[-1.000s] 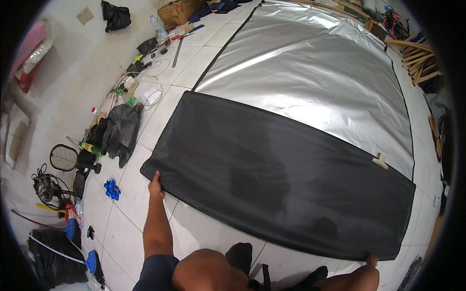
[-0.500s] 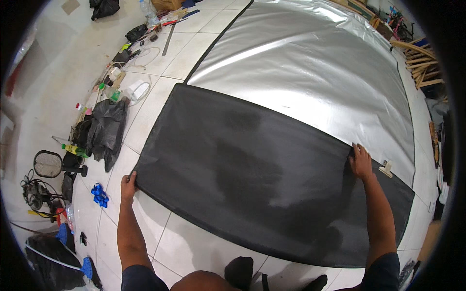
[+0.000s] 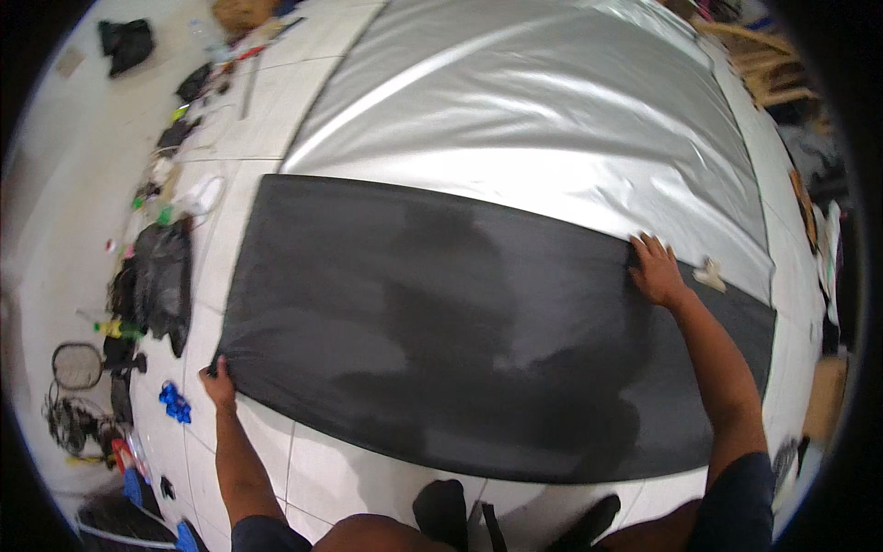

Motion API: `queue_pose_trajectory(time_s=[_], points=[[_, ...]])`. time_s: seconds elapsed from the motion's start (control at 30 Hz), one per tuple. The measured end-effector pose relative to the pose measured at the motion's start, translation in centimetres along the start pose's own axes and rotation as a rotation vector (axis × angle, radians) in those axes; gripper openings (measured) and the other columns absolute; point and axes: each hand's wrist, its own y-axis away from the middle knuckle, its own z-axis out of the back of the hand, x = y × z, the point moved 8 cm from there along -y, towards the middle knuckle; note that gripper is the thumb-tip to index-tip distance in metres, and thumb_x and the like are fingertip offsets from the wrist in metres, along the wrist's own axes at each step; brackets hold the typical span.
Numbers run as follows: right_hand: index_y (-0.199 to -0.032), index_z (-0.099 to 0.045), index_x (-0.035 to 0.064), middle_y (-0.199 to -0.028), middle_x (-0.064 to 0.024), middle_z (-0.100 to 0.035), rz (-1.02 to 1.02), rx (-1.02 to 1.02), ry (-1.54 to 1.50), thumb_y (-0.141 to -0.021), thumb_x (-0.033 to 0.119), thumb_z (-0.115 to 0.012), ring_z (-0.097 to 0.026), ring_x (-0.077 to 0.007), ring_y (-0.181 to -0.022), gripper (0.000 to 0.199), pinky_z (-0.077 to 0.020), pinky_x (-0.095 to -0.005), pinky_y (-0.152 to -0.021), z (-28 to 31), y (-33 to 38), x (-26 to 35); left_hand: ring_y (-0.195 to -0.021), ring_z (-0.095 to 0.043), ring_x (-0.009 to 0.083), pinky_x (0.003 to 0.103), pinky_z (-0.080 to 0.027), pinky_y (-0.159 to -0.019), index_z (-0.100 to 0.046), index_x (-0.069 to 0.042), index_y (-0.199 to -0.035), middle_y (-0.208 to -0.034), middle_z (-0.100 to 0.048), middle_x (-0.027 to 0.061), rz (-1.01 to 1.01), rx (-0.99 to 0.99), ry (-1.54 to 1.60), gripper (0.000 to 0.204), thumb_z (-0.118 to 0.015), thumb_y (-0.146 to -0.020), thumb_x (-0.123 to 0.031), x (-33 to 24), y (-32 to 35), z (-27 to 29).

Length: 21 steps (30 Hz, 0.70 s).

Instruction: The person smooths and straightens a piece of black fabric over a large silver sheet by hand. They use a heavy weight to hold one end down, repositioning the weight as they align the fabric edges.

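Note:
A large sheet, silver on one face and black on the other, is spread on the floor. Its near part lies doubled over as a black fabric flap (image 3: 368, 276), while the silver sheet (image 3: 533, 101) stretches away beyond the fold. At the near left corner of the flap, my left hand (image 3: 219, 385) grips the fabric edge, and small creases fan out from there. My right hand (image 3: 658, 271) lies on the folded edge, fingers extended and reaching just over it. Close to its right, a cream-coloured clip (image 3: 709, 275) sits on the same edge.
Along the left wall lie a black plastic bag (image 3: 164, 281), a mesh racket (image 3: 77, 366), blue ribbon-like material (image 3: 175, 403) and assorted clutter. Wooden pieces (image 3: 763, 64) are stacked at the far right, with a cardboard box (image 3: 825, 400) nearer. My feet are at the flap's near edge.
My left hand has drawn the fabric corner outward to the left, creasing it. My right hand remains on the fold beside the clip. The whole view has shifted and turned slightly.

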Motion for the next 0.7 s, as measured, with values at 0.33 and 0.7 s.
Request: queue_pose_trajectory(time_s=[0.33,0.7], points=[[-0.136,-0.039,0.0109,-0.144,-0.0175,-0.032,0.122,0.206,-0.237,-0.087,0.042,-0.058,-0.029,-0.0369,-0.134,0.062,-0.0221,-0.0544,-0.108,-5.1,29.1,1.7,-0.137,-0.015,0.0457,0.06,-0.01,-0.108,-0.033,-0.005,-0.142,-0.15,-0.018,0.0238,-0.624,0.53,-0.628,0.061,-0.049,-0.092,-0.037,-17.9,30.7,-5.2],[-0.143,-0.032,0.0177,-0.15,-0.0189,-0.018,-1.012,0.021,-0.216,-0.091,0.057,-0.036,-0.013,-0.0382,-0.14,0.065,-0.009,-0.0579,-0.11,-13.3,47.0,-20.0,-0.135,-0.009,0.0522,0.064,-0.011,-0.105,-0.016,-0.002,-0.146,-0.147,-0.01,0.0338,-0.895,0.649,-0.461,0.08,-0.036,-0.092,-0.057,-22.0,42.3,-3.0]])
